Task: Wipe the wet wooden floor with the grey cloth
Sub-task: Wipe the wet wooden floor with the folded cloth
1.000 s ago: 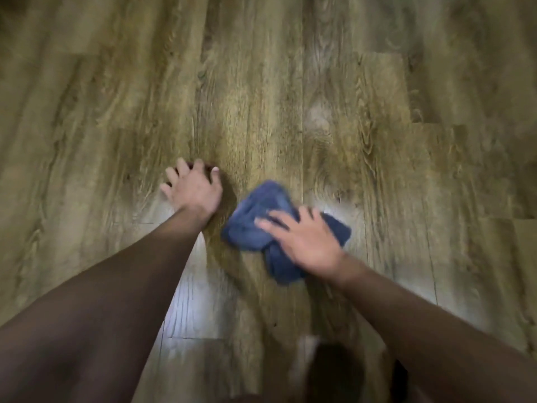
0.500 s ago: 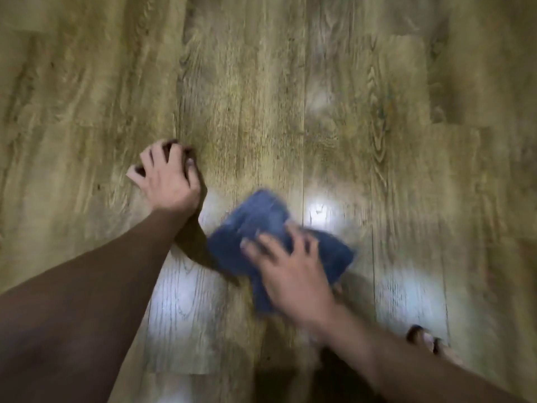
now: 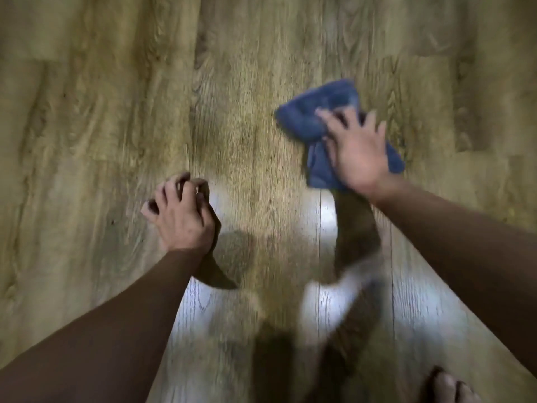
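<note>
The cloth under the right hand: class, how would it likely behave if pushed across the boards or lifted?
The cloth looks bunched and creased under the right hand, so it is probably floppy and would droop if lifted. Pushed, it likely slides while folding further. The floor shines near the person, so it may glide easily there.

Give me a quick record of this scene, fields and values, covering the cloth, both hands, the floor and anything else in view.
cloth: blue-grey cloth, bunched, on the floor
right hand: right hand presses on the cloth, fingers spread
left hand: left hand braced on the floor, fingers bent, holding nothing
floor: wooden floor, bright glare patches near the person
other: toes of a bare foot at the bottom right
image quality: motion blur
</note>
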{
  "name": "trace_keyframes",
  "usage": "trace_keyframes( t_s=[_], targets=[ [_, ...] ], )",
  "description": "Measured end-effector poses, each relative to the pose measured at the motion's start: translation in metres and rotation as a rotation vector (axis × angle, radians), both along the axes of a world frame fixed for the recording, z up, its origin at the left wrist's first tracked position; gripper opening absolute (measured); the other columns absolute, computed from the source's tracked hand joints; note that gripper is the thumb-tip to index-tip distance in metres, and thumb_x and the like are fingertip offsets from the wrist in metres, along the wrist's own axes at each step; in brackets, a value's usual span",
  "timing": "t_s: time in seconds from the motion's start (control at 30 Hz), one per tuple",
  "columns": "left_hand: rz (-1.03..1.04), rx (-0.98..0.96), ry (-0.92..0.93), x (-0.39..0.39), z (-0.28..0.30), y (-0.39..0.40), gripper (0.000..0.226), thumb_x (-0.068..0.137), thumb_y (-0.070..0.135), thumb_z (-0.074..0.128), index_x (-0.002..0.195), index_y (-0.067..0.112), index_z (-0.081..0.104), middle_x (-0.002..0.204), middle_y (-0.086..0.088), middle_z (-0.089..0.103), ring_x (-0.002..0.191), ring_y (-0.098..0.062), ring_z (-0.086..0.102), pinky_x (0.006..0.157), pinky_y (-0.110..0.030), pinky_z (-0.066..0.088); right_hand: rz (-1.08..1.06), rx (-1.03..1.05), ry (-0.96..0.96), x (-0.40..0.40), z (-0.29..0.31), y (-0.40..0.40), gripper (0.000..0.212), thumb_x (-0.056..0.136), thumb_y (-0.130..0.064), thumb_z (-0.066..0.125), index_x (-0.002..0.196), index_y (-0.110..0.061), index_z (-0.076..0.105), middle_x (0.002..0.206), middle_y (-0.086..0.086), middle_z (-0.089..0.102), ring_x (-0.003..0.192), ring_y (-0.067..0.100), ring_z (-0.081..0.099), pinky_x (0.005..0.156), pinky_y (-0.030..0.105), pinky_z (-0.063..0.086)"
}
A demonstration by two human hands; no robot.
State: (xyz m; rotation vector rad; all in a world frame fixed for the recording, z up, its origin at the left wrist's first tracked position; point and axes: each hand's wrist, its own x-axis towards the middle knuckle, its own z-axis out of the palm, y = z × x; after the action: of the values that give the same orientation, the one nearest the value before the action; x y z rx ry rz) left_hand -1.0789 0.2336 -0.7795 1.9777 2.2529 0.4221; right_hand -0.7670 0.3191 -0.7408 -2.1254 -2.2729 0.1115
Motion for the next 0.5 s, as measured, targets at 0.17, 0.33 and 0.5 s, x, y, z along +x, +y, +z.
trace_keyframes(
  t_s=[0.17,0.33,0.5],
  targets=[
    [0.006,-0.052,0.013,0.0,0.002,0.001,0.033,0.086,0.031,0.042,0.114,0.027,0.058,0.132,-0.002,0.051,0.122,-0.028,0.041,0.1,-0.051,0.023,-0.308,0.002,0.065,-0.024,0.007,0.023,0.046,0.101,-0.035,0.04,0.147,-0.033,0.038,0.142,0.008,0.041,0.124,0.046,0.037,0.103,0.06,0.027],
    [0.013,-0.058,0.035,0.0,0.004,0.003,0.032,0.084,0.031,0.042,0.111,0.025,0.059,0.132,-0.002,0.051,0.119,-0.029,0.042,0.095,-0.043,0.02,0.227,-0.111,0.03,-0.08,0.015,-0.13,0.067,0.079,-0.026,0.07,0.142,-0.036,0.047,0.135,0.001,0.057,0.122,0.045,0.048,0.093,0.058,0.042],
    [0.007,-0.092,0.021,-0.001,0.005,0.004,0.032,0.084,0.031,0.045,0.112,0.028,0.058,0.135,0.003,0.05,0.121,-0.026,0.043,0.096,-0.044,0.021,0.953,-0.373,-0.154,-0.078,0.001,-0.25,0.047,0.093,-0.046,0.04,0.139,-0.051,0.045,0.137,-0.019,0.054,0.141,0.038,0.035,0.102,0.044,0.046]
  ],
)
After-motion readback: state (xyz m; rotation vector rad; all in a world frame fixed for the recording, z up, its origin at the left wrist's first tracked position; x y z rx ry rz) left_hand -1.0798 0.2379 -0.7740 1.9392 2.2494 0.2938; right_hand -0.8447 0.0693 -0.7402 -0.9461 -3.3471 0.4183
